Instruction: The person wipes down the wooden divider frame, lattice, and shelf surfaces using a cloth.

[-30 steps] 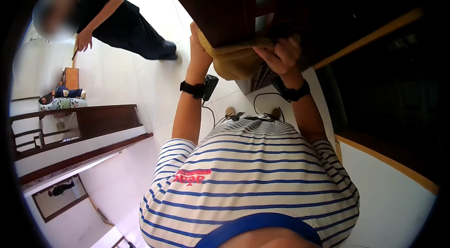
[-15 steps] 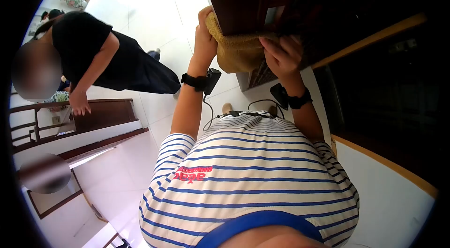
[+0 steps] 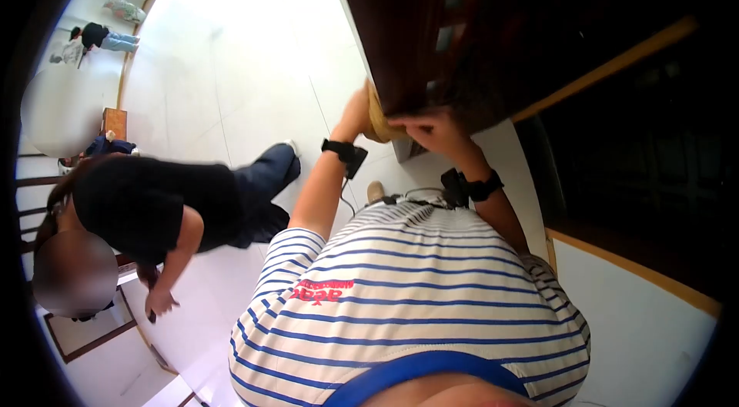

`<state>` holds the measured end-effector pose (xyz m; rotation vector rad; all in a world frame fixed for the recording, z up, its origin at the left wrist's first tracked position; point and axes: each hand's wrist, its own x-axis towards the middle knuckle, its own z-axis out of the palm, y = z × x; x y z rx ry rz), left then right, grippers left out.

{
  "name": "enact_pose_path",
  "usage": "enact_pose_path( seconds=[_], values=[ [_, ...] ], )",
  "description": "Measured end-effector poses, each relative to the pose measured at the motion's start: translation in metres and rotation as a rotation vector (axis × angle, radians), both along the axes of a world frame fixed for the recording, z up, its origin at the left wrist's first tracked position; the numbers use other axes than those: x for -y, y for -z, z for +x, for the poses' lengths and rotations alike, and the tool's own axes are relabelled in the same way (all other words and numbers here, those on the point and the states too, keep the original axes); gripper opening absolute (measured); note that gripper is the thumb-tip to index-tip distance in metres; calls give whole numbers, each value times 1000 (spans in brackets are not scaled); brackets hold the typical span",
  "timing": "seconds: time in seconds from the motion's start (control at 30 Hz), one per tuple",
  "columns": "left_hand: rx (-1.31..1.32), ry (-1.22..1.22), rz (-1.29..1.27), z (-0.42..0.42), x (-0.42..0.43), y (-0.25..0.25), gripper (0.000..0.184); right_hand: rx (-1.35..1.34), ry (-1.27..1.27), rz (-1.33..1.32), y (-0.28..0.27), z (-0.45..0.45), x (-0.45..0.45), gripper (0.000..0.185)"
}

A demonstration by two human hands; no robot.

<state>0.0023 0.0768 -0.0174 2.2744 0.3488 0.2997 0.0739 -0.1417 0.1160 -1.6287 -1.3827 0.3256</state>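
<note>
My left hand [image 3: 356,114] is closed on a yellow-brown cloth [image 3: 379,123], which is folded around the lower edge of a dark wooden panel [image 3: 377,30]. On the panel's other side, my right hand [image 3: 435,131] has its fingers bent and pointing at the cloth's upper edge, apparently pinching it. Motion blur softens those fingertips. Most of the cloth shows between the two hands, and the part behind the panel is hidden. Each wrist carries a black strap with a small device.
A person in black [image 3: 162,199] stands at my left, one arm hanging down. Farther back, another person [image 3: 100,36] is near the wall. Pale floor tiles [image 3: 262,60] spread to the left. A wooden-edged dark opening [image 3: 631,160] lies to the right.
Both hands and the cloth have moved down the panel's edge, closer to my body. The person in black has shifted toward the bottom of the view.
</note>
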Motion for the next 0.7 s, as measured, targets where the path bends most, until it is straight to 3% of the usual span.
enact_pose_path(
  seconds=[0.1,0.2,0.23,0.27,0.3,0.33,0.43,0.47,0.5,0.53,0.6,0.63,0.67,0.7],
  values=[
    [-319,17,-30,-16,12,23,47,-38,-12,-168,31,1,2,20],
    [-388,-29,-123,-41,27,57,36,-76,8,-413,51,2,4,23],
    [-602,72,-161,-43,32,56,32,102,27,-368,53,4,8,25],
    [-649,107,-149,-54,43,21,31,214,62,-446,57,4,10,26],
    [-619,156,-97,-67,43,60,31,327,103,-521,65,6,14,27],
    [-604,144,-322,-71,46,45,32,336,92,-515,71,17,22,28],
    [-588,119,-357,-61,50,5,32,344,140,-649,97,63,53,33],
    [-487,116,-376,-65,53,-10,29,483,169,-670,102,65,75,32],
    [-388,113,-396,-57,47,-32,27,620,200,-691,91,76,81,32],
    [-394,85,-389,-51,43,-60,25,407,246,-577,47,71,80,31],
    [-315,107,-137,-50,35,-118,24,192,279,-466,-35,58,78,30],
    [-133,118,79,-51,30,-134,23,261,273,-353,-58,56,76,30],
    [49,131,295,-52,29,-145,22,292,270,-294,-60,52,75,30],
    [46,129,298,-60,33,-153,22,325,268,-236,-62,49,74,30]
  ],
)
